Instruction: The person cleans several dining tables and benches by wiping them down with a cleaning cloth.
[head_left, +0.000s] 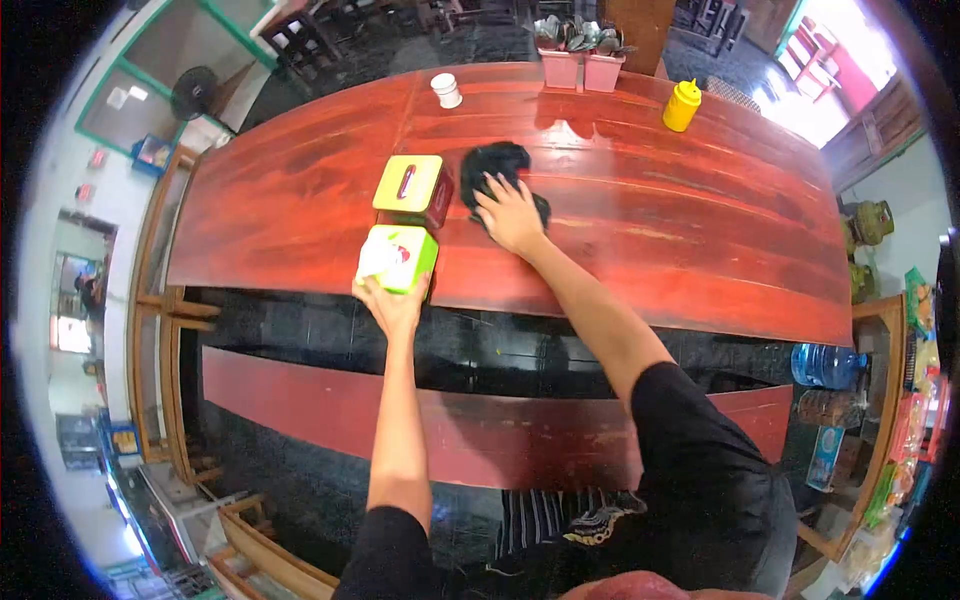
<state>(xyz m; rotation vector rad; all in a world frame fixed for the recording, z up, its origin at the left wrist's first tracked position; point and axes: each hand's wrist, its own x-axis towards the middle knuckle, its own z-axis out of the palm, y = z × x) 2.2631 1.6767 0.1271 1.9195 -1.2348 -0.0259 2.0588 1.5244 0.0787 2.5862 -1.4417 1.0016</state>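
My left hand (392, 303) grips a bright green tissue box (418, 256) at the near edge of the red wooden table (650, 240); white tissue shows at its left side. Right behind it stands a second tissue box (412, 180) with a yellow top and dark red sides, a slot in its lid. My right hand (510, 215) lies with fingers spread on a crumpled black cloth (492, 160), pressing it against the tabletop to the right of the boxes.
Toward the far edge stand a white lidded container (446, 91), pink holders (582, 72) full of spoons and forks, and a yellow squeeze bottle (682, 106). A red bench (510, 430) runs along the near side. A large blue water bottle (828, 366) is at the right.
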